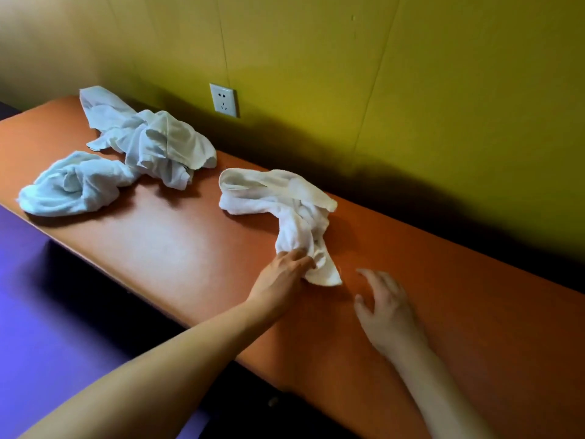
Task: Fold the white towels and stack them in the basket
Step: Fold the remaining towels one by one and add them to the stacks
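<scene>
The near end of the crumpled towel [285, 204] is pinched by the fingers [304, 259] of the left hand [278, 277], presumably so it can be drawn clear for spreading. The right hand [384, 307] is held just beside it, fingers spread, gripping nothing. The towel's long axis is run along the orange bench [164, 245], away toward two more crumpled towels [142, 144]. No basket is seen.
</scene>
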### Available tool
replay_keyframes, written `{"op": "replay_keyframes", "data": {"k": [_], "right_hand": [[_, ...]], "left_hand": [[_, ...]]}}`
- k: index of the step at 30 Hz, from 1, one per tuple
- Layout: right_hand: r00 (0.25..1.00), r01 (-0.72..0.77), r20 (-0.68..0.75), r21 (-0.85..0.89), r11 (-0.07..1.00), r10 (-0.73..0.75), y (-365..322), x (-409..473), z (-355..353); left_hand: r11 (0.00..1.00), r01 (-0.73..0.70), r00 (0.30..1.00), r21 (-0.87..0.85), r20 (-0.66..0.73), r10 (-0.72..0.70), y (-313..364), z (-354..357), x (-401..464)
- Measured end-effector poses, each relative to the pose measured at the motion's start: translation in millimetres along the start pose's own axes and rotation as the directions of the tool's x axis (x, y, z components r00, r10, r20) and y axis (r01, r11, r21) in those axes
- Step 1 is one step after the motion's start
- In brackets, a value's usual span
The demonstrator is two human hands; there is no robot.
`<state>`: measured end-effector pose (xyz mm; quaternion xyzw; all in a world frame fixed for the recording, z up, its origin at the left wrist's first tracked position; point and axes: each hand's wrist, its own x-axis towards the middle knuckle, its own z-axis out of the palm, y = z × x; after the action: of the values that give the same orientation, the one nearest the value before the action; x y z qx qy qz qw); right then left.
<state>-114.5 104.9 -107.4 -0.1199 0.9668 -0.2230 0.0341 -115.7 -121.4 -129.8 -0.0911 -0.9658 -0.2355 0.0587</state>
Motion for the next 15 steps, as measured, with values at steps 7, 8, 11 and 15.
{"op": "replay_keyframes", "data": {"k": [7,8,11,15], "right_hand": [[0.993,-0.049,-0.111,0.01,0.999,0.05,17,-40,-32],[0.99,-0.066,-0.121,0.007,0.998,0.066,21,-44,-38],[0.98,-0.094,-0.183,-0.063,0.994,0.081,30,-54,-51],[0.975,-0.092,-0.218,-0.197,0.976,0.048,37,-43,-68]], "left_hand": [[0.951,-0.284,0.949,-0.121,0.108,0.297,87,27,-58],[0.945,-0.292,0.943,-0.147,0.122,0.31,96,30,-64],[0.952,-0.227,0.951,-0.206,0.165,0.263,109,34,-80],[0.957,-0.114,0.986,-0.267,0.084,0.141,116,34,-96]]}}
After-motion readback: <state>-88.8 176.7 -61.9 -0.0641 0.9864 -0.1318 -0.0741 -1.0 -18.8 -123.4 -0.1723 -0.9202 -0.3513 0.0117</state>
